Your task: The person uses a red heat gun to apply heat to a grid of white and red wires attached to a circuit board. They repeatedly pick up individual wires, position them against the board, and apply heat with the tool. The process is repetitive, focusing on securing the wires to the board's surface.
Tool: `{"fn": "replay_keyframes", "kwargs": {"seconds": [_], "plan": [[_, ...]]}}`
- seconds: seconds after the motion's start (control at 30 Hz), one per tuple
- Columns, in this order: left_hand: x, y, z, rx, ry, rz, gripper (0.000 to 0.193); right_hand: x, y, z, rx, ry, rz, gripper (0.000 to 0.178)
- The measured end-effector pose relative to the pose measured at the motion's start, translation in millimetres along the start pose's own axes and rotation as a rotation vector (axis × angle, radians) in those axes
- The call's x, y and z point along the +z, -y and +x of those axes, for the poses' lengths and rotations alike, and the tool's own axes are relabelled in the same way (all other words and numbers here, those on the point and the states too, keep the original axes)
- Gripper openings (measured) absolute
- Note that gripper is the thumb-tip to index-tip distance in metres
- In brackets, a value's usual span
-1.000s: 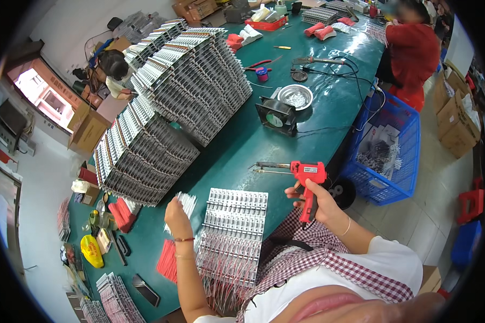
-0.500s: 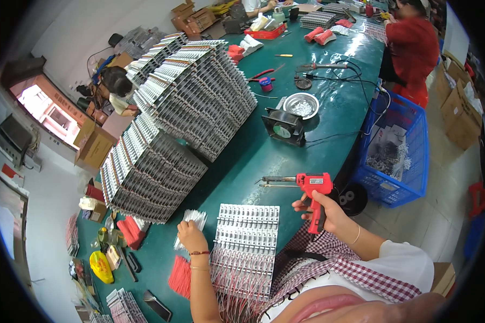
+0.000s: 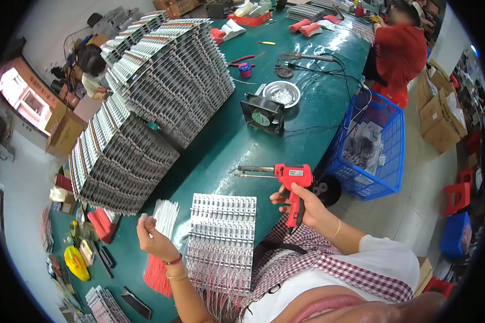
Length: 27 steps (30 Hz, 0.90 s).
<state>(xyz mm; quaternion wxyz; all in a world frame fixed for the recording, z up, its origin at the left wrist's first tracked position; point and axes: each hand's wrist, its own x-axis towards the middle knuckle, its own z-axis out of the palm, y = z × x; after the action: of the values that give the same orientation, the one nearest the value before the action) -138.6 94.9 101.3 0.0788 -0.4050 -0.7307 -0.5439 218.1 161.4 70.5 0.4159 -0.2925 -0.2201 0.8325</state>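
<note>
1. Step in hand: apparently soldering wire leads to a metal panel [image 3: 223, 215], one, on the near tabletop [image 3: 210, 172], before the person; near rows carry leads, far rows look bare.
2. Right hand [image 3: 307, 209], one: fingers wrapped around the grip of a red soldering gun [image 3: 296, 176], one, its tip pointing left, above the tabletop.
3. Left hand [image 3: 157, 241], one: half curled, raised beside the white wire bundle [image 3: 166, 216]; whether a wire is pinched, cannot tell.
4. Next move, as judged: a single lead brought right to a bare row, with the hot tip kept clear of the fingers.
5. Wire bundles near the panel's left: one white; one red wire bundle [image 3: 157, 275], nearer.
6. Stacks of panels, far left: three distinguishable, the near-left stack [image 3: 124, 159] included.
7. Far side: fan [image 3: 263, 114], one; metal bowl [image 3: 268, 92], one; purple spool [image 3: 245, 70], one.
8. Right: blue basket [image 3: 396, 161], one.
</note>
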Motion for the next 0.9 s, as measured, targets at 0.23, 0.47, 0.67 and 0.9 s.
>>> {"fn": "replay_keyframes", "kwargs": {"seconds": [0.23, 0.47, 0.67, 0.9], "plan": [[12, 33, -33, -0.336, -0.131, -0.419, 0.03, 2, -3, -4, 0.03, 0.029, 0.007, 0.033], [0, 8, -33, -0.158, 0.114, -0.322, 0.018, 4, -9, 0, 0.023, -0.002, -0.025, 0.037], [-52, -88, -94, 0.313, 1.103, 0.201, 0.016, 7, -17, 4, 0.047, 0.037, 0.088, 0.035], [-64, -95, -160, 0.469, 1.062, 0.373, 0.012, 14, -29, 39, 0.111, 0.059, -0.114, 0.043]]}}
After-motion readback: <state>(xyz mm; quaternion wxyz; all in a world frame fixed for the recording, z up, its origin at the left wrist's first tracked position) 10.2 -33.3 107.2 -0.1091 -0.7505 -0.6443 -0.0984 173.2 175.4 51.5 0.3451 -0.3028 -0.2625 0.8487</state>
